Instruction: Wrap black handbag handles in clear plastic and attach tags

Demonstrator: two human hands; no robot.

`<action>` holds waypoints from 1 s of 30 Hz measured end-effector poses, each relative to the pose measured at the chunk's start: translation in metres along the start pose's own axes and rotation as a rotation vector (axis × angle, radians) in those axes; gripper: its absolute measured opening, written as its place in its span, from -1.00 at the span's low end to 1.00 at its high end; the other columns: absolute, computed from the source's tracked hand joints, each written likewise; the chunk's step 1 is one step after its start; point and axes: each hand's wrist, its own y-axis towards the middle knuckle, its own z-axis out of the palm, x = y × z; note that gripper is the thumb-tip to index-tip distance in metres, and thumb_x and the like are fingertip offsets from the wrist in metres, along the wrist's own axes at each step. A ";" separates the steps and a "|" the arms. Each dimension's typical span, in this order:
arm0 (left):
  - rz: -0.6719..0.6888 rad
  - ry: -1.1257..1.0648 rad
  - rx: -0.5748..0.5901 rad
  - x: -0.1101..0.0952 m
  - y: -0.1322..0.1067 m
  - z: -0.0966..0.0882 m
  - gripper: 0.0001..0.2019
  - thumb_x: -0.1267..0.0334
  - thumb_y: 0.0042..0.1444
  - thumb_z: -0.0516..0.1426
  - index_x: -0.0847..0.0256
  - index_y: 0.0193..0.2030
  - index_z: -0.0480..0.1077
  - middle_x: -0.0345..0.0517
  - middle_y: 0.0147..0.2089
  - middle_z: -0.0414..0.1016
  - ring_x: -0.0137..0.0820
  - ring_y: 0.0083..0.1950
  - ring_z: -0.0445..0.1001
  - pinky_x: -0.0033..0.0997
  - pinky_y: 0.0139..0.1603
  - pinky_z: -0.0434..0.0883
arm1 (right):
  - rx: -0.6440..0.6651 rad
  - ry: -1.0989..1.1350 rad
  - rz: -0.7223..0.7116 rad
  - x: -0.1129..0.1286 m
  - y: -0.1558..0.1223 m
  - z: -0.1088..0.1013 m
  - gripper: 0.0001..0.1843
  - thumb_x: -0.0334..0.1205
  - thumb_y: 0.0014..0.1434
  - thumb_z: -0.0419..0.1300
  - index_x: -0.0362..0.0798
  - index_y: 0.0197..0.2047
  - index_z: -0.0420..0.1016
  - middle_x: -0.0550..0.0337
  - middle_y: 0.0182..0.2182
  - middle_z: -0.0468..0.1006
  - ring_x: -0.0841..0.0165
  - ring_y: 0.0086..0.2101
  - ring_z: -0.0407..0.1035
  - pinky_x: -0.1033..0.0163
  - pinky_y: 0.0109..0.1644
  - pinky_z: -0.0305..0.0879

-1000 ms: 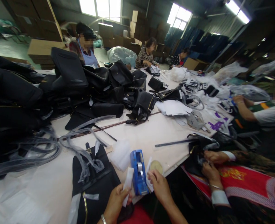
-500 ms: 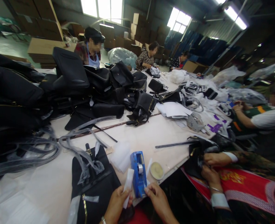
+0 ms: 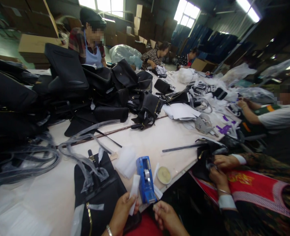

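My left hand (image 3: 121,213) is closed on a folded white foam strip (image 3: 134,189) held upright over a black bag (image 3: 99,196) with a gold zip, lying at the table's near edge. My right hand (image 3: 165,216) is pinched on a short piece of clear tape (image 3: 155,207), just below and right of a blue tape dispenser (image 3: 145,180). A small round tin (image 3: 164,174) sits to the dispenser's right.
Piles of black bags (image 3: 68,88) and plastic-wrapped straps (image 3: 24,157) fill the left side of the long white table (image 3: 154,137). A co-worker's hands (image 3: 221,168) hold a black bag on my right. Other people sit at the far end and right side.
My right hand has drawn back from the tape dispenser toward me, pulling off a piece of tape. My left hand kept its hold on the foam strip.
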 end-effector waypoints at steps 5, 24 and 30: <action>-0.019 -0.002 -0.009 -0.002 0.000 0.001 -0.55 -0.13 -0.14 0.29 0.29 -0.47 0.41 -0.18 -0.54 0.45 -0.49 -0.56 0.34 -0.52 -0.50 0.28 | 0.015 0.019 -0.031 0.002 -0.003 -0.001 -0.37 0.43 -0.14 0.17 -0.03 -0.44 0.27 0.39 -0.68 0.32 0.59 -0.75 0.04 0.42 -0.66 -0.10; -0.020 0.008 0.026 -0.002 0.005 0.000 -0.53 -0.17 -0.17 0.30 0.29 -0.50 0.43 -0.20 -0.61 0.44 -0.53 -0.61 0.31 -0.55 -0.58 0.18 | 0.021 0.001 -0.099 -0.021 0.014 -0.010 -0.41 0.39 -0.10 0.13 -0.04 -0.45 0.28 0.39 -0.72 0.30 0.59 -0.75 0.01 0.42 -0.64 -0.16; -0.027 0.032 0.042 0.003 0.007 -0.003 -0.53 -0.16 -0.13 0.27 0.29 -0.50 0.40 -0.22 -0.61 0.41 -0.54 -0.60 0.29 -0.55 -0.55 0.20 | 0.011 0.029 -0.048 -0.024 0.020 -0.007 -0.45 0.35 -0.12 0.13 -0.02 -0.46 0.22 0.43 -0.73 0.28 0.60 -0.80 -0.03 0.42 -0.71 -0.19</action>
